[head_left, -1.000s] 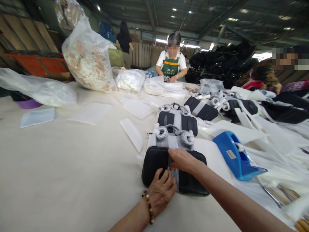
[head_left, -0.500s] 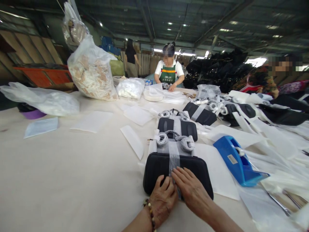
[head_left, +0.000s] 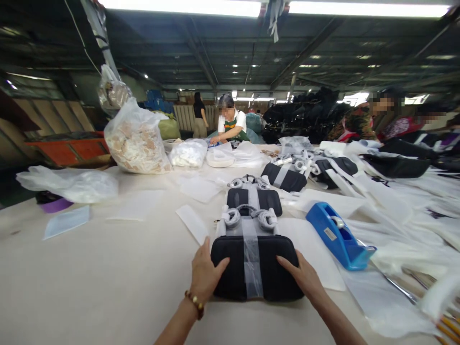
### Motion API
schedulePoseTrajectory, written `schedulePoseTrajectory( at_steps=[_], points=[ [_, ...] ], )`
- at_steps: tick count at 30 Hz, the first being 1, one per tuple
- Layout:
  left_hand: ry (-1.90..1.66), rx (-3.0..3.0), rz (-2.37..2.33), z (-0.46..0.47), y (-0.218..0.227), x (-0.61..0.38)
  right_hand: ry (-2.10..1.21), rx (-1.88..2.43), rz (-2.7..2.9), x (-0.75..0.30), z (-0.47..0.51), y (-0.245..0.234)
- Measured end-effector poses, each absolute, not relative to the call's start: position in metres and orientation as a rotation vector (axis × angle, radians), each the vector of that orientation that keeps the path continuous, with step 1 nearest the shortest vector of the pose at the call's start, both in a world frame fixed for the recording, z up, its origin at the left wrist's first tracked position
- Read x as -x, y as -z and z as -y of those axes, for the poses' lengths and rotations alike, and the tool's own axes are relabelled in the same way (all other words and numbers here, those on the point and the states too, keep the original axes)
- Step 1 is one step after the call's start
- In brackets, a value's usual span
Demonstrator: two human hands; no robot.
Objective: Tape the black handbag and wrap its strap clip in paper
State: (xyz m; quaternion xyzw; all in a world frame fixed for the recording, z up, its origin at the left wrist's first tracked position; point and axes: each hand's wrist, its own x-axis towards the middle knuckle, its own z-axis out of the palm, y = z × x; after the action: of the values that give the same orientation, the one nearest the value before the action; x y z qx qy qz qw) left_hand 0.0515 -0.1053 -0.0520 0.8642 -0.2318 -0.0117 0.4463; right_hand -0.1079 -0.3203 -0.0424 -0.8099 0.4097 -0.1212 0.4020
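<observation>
A black handbag (head_left: pixel 273 283) lies on the table in front of me, with a translucent wrapping strip (head_left: pixel 252 258) around its middle. Its two handles (head_left: pixel 266 219), wrapped in pale material, extend beyond its far edge. My left hand (head_left: pixel 205 272) grips the left end, thumb on top and fingers along the side. At the right end, my right hand (head_left: pixel 305 275) has its thumb on the bag, while its other fingers are partly hidden behind the edge. Just beyond lies a second black handbag (head_left: pixel 271 201), banded the same way.
A blue tape dispenser (head_left: pixel 339 237) stands to the right, near white sheets (head_left: pixel 312 251) and metal scissors or tools (head_left: pixel 398 287). More wrapped bags (head_left: pixel 283 177) lie farther back. Plastic sacks (head_left: pixel 138 139) stand at the back left. A co-worker (head_left: pixel 232 124) leans over the far side.
Both hands have moved from the strip at the bag's middle out to its two ends. The bag now sits straighter. My view has tilted up, and the far co-worker has leaned to the left.
</observation>
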Motion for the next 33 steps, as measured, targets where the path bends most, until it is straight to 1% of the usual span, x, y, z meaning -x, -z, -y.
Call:
schedulePoseTrajectory(
  at_steps=[1, 3, 8, 12, 15, 17, 19, 21, 24, 28, 31, 33],
  points=[
    [0.177, -2.132, 0.462, 0.107, 0.051, -0.060, 0.310, 2.020, -1.007, 0.107, 0.320, 0.042],
    [0.333, -2.078, 0.406, 0.113, 0.051, -0.073, 0.293, 1.968, -0.966, 0.103, 0.321, 0.039],
    [0.486, -1.858, 0.426, 0.112, 0.043, -0.073, 0.355, 1.873, -0.881, 0.111, 0.311, 0.022],
    [0.605, -1.792, 0.408, 0.074, 0.039, -0.038, 0.353, 1.829, -0.868, 0.147, 0.283, 0.031],
    [0.590, -1.856, 0.335, 0.047, 0.048, -0.015, 0.359, 1.800, -0.886, 0.172, 0.259, 0.050],
    [0.498, -1.985, 0.333, 0.038, 0.055, -0.012, 0.402, 1.802, -0.898, 0.181, 0.249, 0.060],
    [0.392, -2.129, 0.338, 0.037, 0.057, -0.019, 0.403, 1.774, -0.903, 0.181, 0.249, 0.065],
    [0.411, -2.166, 0.285, 0.039, 0.053, -0.030, 0.353, 1.703, -0.893, 0.177, 0.254, 0.065],
    [0.662, -1.981, 0.195, 0.043, 0.044, -0.044, 0.276, 1.566, -0.842, 0.169, 0.263, 0.059],
    [1.030, -1.648, 0.237, 0.047, 0.035, -0.049, 0.166, 1.314, -0.709, 0.162, 0.272, 0.048],
    [1.128, -1.562, 0.236, 0.049, 0.031, -0.051, 0.075, 1.185, -0.646, 0.161, 0.272, 0.034],
    [1.163, -1.514, 0.222, 0.048, 0.027, -0.055, 0.084, 1.141, -0.615, 0.160, 0.265, 0.027]
  ],
)
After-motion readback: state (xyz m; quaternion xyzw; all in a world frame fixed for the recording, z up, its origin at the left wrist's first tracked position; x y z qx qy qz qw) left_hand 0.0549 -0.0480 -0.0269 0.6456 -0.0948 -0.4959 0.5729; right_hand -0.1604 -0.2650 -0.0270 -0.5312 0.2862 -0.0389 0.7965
